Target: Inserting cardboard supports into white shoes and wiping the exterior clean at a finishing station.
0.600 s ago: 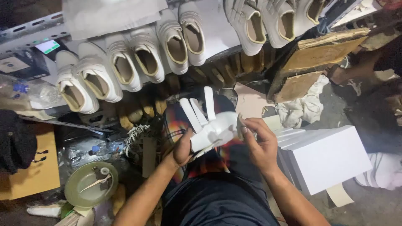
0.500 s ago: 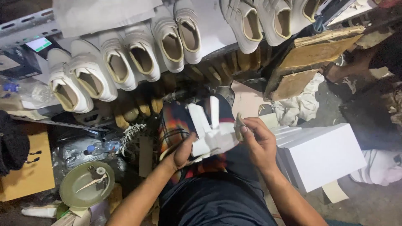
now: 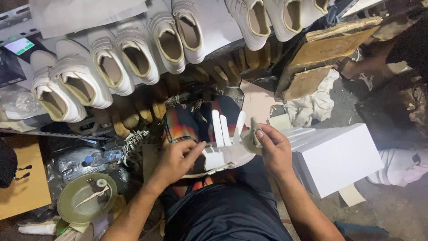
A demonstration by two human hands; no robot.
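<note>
White strapped shoe upper (image 3: pixel 225 151) is lying over my lap; my left hand (image 3: pixel 176 160) is pinching its near edge, my right hand (image 3: pixel 274 149) is gripping a small pale pad (image 3: pixel 253 134) at its side. Looks mid-assembly; next I'm needing steady alignment. White box (image 3: pixel 339 158) just beside.

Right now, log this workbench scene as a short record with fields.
left hand: holds the white shoe upper on the lap
right hand: pinches the upper's right edge
straps: three white strips stand up from the upper
shelf: row of white shoes, openings toward the camera
right side: white box
lower left: green dish with a stick in it
</note>
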